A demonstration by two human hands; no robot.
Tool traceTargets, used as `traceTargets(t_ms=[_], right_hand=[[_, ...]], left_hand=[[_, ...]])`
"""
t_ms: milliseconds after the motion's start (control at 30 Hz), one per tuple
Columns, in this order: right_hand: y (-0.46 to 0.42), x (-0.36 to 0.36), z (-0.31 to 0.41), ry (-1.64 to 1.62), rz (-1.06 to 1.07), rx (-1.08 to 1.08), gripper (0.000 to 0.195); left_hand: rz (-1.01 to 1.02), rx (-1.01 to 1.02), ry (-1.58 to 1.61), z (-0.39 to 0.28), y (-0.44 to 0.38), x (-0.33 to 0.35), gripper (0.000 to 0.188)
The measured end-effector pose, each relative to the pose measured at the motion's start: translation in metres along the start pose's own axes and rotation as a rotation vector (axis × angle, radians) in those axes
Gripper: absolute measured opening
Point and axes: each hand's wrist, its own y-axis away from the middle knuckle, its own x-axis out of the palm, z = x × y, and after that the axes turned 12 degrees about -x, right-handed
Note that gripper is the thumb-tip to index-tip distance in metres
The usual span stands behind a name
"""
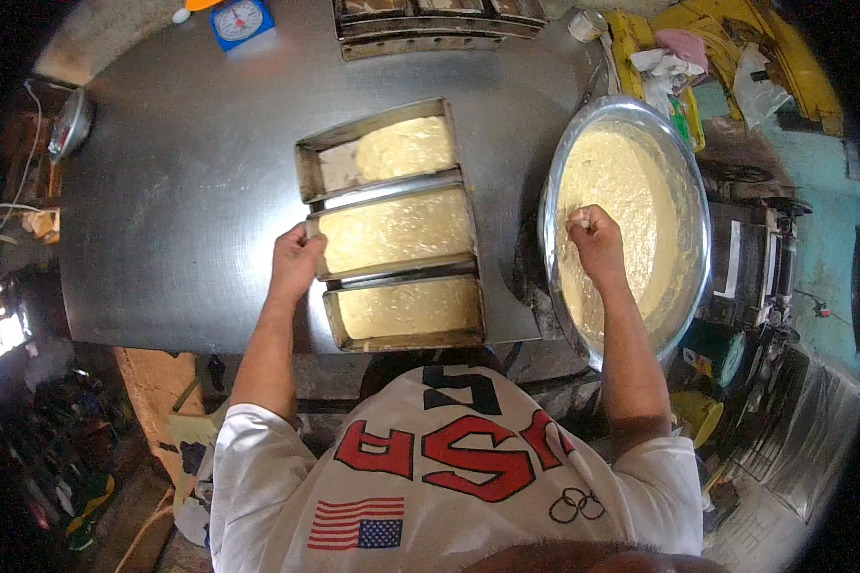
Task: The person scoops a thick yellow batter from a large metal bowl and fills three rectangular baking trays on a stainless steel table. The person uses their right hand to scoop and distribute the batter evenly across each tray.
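Observation:
Three joined metal loaf pans point(390, 270) lie on the table before me, all holding pale yellow batter. In the farthest pan, the batter point(408, 147) covers only the right part, and bare bottom shows at its left. My left hand point(297, 259) grips the left end of the middle pan, thumb on the rim. To the right stands a large metal basin point(701, 215) with a broad mass of the same batter point(616, 172). My right hand point(596, 240) is over the basin with its fingers curled. Something whitish shows at its fingertips; whether it is batter or a held thing is unclear.
Beneath the pans is a metal-topped table point(172, 200). At its far side are a blue dial scale point(240, 23), more joined pans point(423, 46) and a can point(586, 26). A metal bowl point(72, 125) sits at the left edge. Yellow crates point(631, 50) and plastic bags stand beyond the basin.

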Motion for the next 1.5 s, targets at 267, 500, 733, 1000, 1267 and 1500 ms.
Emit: traceTargets(t_ms=[267, 500, 733, 1000, 1267, 1500], right_hand=[[0.004, -0.009, -0.011, -0.002, -0.014, -0.003, 0.008], [0.014, -0.025, -0.016, 0.001, -0.041, 0.012, 0.008], [0.014, -0.044, -0.031, -0.047, -0.069, -0.023, 0.007], [0.021, -0.072, -0.037, -0.089, -0.081, 0.027, 0.008], [0.026, -0.072, -0.045, -0.111, -0.053, 0.041, 0.006], [0.024, -0.069, -0.028, -0.071, -0.042, -0.001, 0.008]], left_hand=[[-0.056, 0.025, -0.089, 0.006, -0.005, -0.066, 0.025], [-0.632, 0.208, -0.655, -0.009, 0.011, -0.048, 0.055], [0.049, 0.608, -1.230, -0.066, 0.055, 0.198, 0.076], [0.083, 0.198, -1.352, -0.074, 0.018, 0.256, 0.097], [0.087, 0.259, -1.276, -0.067, 0.009, 0.252, 0.087], [0.056, 0.193, -0.620, -0.080, 0.005, 0.228, 0.067]])
